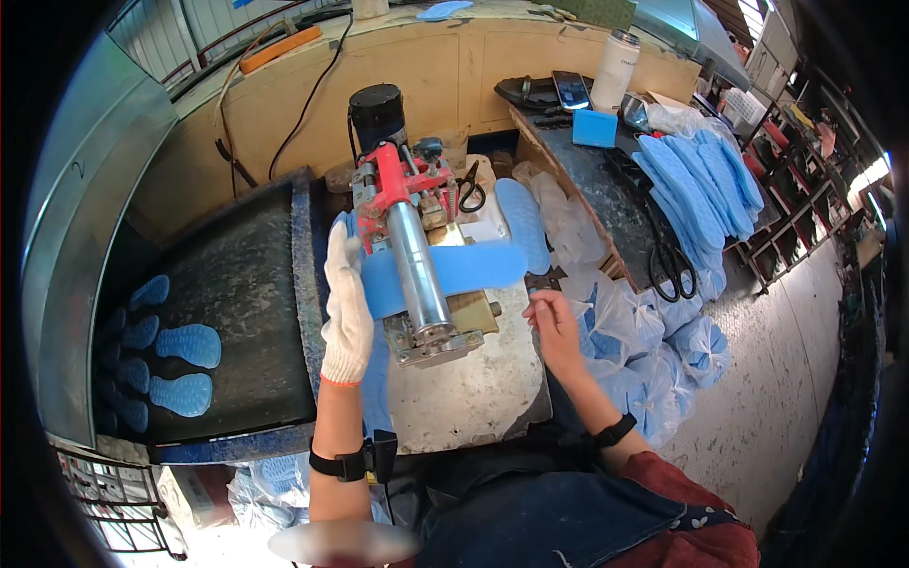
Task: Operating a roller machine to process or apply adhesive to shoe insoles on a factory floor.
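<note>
A blue insole (473,266) lies crosswise under the shiny metal roller (417,270) of a small machine with a red bracket (386,180). My left hand (347,308), in a white knit glove, is upright beside the insole's left end, fingers stretched out and together. Its palm side is hidden, so any contact is hard to judge. Bare and loosely bent, my right hand (557,331) hovers just off the insole's right end with nothing visible in it. Another blue insole (523,225) rests behind, right of the machine. More blue material (376,383) shows below the glove.
On the left, a dark conveyor belt (251,312) carries several blue insoles (187,346). A dark side table (615,189) at right holds stacked insoles (696,189), black scissors (670,270), a phone (571,90) and a white bottle (615,71). Plastic bags (630,322) of insoles sit below.
</note>
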Demonstrator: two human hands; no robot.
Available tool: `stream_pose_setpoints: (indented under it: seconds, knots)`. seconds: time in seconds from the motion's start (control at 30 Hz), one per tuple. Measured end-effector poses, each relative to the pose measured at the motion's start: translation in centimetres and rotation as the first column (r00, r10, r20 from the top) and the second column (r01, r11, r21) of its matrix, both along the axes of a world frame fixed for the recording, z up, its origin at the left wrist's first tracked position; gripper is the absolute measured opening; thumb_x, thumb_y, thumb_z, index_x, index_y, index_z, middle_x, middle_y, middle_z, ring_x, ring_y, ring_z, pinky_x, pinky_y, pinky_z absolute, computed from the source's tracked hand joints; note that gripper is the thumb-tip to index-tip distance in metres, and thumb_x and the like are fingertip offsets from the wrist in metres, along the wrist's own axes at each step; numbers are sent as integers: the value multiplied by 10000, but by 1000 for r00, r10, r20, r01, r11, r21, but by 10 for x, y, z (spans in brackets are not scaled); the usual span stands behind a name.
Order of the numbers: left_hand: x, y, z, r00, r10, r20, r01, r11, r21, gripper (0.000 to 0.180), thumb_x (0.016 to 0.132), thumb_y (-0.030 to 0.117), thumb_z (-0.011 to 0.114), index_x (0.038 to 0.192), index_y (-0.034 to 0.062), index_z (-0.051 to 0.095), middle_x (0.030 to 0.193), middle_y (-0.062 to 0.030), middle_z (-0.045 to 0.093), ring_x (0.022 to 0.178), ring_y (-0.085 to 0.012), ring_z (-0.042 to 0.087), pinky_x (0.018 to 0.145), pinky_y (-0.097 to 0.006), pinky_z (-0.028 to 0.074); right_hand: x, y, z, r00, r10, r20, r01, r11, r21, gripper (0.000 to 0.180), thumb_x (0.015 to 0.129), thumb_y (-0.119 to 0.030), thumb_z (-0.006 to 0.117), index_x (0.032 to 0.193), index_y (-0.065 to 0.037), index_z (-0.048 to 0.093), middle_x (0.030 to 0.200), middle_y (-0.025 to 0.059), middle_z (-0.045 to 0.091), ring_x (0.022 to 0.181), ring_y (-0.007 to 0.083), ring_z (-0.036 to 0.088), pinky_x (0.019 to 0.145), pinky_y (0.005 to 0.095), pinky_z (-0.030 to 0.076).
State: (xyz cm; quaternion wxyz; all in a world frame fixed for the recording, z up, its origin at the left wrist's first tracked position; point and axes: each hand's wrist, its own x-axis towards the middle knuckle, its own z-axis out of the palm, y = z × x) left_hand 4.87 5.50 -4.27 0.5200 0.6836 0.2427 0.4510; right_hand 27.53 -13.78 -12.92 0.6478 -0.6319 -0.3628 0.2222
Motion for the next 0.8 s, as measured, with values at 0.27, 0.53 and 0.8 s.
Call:
stream_pose_setpoints:
  seconds: [0.27, 0.53, 0.8]
  knots:
    - [-30, -24, -22, 993, 56, -102, -84, 954, -289, 674, 1049, 559, 232, 1565, 126, 239, 1437, -162, 435, 1342, -270, 391, 1145, -386, 285, -25, 12, -58, 976, 207, -68, -218, 934, -283, 236, 983, -94, 520, 1188, 19, 538, 879, 75, 658, 786, 132, 599, 729, 286, 499]
    - [-67, -58, -41, 946, -194, 260, 313, 761, -569, 651, 1076, 487, 232, 1519, 15, 306, 1538, -95, 375, 1386, -193, 384, 1164, -328, 287, -16, 12, -96, 947, 321, 0, -298, 881, -367, 198, 982, -161, 571, 923, 9, 653, 811, 62, 671, 717, 131, 610, 643, 278, 486]
    - [-120, -75, 2, 833, 57, 550, 489, 387, -782, 617, 1063, 476, 286, 1449, 13, 419, 1397, -125, 529, 1276, -227, 518, 1110, -362, 385, -10, 11, -128, 976, 201, -87, -218, 922, -320, 210, 965, -128, 544, 879, 34, 646, 708, 55, 637, 641, 123, 593, 567, 299, 467]
